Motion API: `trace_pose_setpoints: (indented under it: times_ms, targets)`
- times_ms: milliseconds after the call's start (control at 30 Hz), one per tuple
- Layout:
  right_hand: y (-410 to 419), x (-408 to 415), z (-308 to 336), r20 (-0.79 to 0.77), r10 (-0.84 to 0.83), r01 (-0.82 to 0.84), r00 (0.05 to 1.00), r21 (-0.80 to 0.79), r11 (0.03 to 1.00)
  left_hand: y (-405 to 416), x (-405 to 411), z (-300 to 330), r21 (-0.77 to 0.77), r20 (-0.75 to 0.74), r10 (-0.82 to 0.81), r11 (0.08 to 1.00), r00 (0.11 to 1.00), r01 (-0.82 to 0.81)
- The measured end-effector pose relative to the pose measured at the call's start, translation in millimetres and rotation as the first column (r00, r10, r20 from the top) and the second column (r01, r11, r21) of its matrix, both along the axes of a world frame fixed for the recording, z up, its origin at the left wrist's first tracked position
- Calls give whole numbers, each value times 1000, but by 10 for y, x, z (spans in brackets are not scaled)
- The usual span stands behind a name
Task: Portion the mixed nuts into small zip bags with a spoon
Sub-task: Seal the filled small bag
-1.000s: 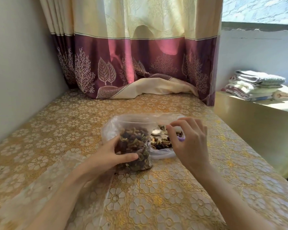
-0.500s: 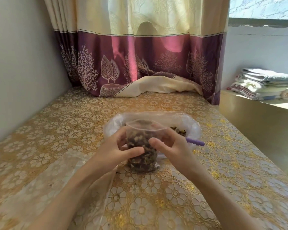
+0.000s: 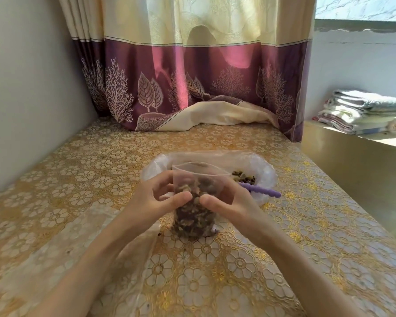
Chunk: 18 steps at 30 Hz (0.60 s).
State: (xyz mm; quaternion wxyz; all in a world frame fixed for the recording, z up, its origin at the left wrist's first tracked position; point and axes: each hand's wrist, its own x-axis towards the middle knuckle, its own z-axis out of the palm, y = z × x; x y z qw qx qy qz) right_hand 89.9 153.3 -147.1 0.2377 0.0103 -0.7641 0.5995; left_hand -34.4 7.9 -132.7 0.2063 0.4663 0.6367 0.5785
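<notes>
A small clear zip bag (image 3: 193, 216), filled with mixed nuts and open at the top, stands upright on the gold floral tablecloth (image 3: 215, 271). My left hand (image 3: 153, 197) grips its left side, thumb across the front. My right hand (image 3: 229, 200) grips its right side, thumb meeting the other near the bag's middle. Behind it lies a large clear plastic bag (image 3: 263, 172) with a few mixed nuts (image 3: 242, 177) left inside. A purple spoon (image 3: 264, 191) rests in that bag, its handle sticking out to the right.
Clear plastic bags (image 3: 82, 243) lie flat on the table under my left forearm. A purple and cream curtain (image 3: 192, 88) hangs at the back, a wall on the left. Folded towels (image 3: 361, 110) sit on a ledge to the right, past the table edge.
My right hand left the spoon in the big bag and came over to the small bag's right side. Both hands now hold the filled bag upright.
</notes>
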Motion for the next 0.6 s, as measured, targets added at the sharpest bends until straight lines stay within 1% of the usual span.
trace_pose_setpoints:
  times_ms: [67,100,167,267,333,400,433,533,600]
  targets:
    - [-14,-2,6,-15,-116,114,993,-84,990,7,6,-12,5,-15,53,999,999,-52]
    - [-15,-5,8,-37,-164,159,986,-127,979,17,14,-19,32,-16,73,997,997,-72]
    - [-29,-19,26,-88,-244,230,966,-141,963,34,49,-12,103,0,83,991,997,-83]
    - [-69,-29,50,-140,-283,268,949,-116,956,53,122,33,173,-13,89,981,996,-85]
    - [-63,-15,60,-120,-289,269,950,-159,950,58,140,43,190,-6,131,974,991,-127]
    - [-5,19,65,-85,-258,235,962,-213,948,58,132,58,189,22,177,966,984,-177]
    - [25,38,66,-61,-209,192,976,-217,957,55,128,68,181,36,181,966,983,-185]
    - [51,69,53,21,-52,55,998,-201,978,44,129,79,128,57,133,982,990,-139]
    - [29,71,58,22,-44,47,999,-198,979,48,148,68,53,55,111,992,992,-114]
